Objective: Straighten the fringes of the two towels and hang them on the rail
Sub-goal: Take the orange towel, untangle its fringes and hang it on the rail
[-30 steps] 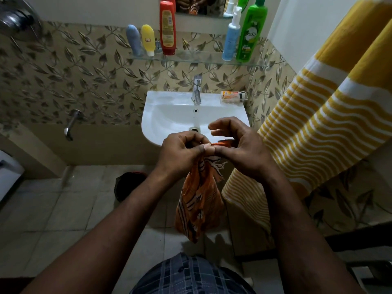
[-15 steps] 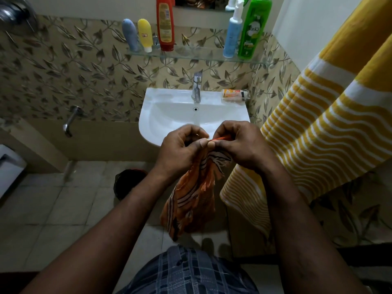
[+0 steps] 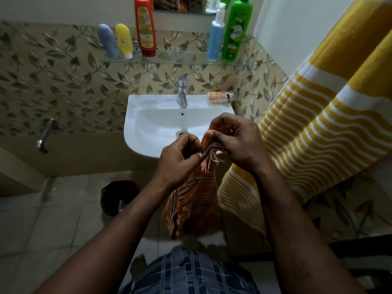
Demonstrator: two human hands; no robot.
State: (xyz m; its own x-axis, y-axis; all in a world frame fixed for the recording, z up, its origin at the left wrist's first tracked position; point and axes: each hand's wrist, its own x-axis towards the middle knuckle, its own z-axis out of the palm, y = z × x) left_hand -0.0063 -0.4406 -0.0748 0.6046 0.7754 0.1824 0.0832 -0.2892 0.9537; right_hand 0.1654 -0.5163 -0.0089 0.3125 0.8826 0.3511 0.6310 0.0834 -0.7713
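Head view: the fingers (image 3: pixel 196 156) of the left hand (image 3: pixel 178 160) are curled and pinch the top edge of an orange towel (image 3: pixel 195 200). Just to their right, the right hand (image 3: pixel 239 143) pinches the same edge, its fingers closed on the cloth. Between the two pinches the fringe (image 3: pixel 213 159) sticks out in pale, loose threads. Below the fingers the rest of this towel hangs bunched, with dark stripes across it.

To the right of the fingers, near the right forearm, a yellow striped towel (image 3: pixel 318 128) hangs down from beyond the top of the frame; what holds it up is out of sight.

Just beyond the fingers is a white sink (image 3: pixel 148 132) with a tap (image 3: pixel 182 94) and a small orange packet (image 3: pixel 219 96) on its rim. Farther beyond, a glass shelf (image 3: pixel 180 61) carries a green bottle (image 3: pixel 235 32) and a red bottle (image 3: pixel 146 28) among others. Down to the left of the fingers a dark bin (image 3: pixel 118 196) stands on the tiled floor (image 3: pixel 42 230).
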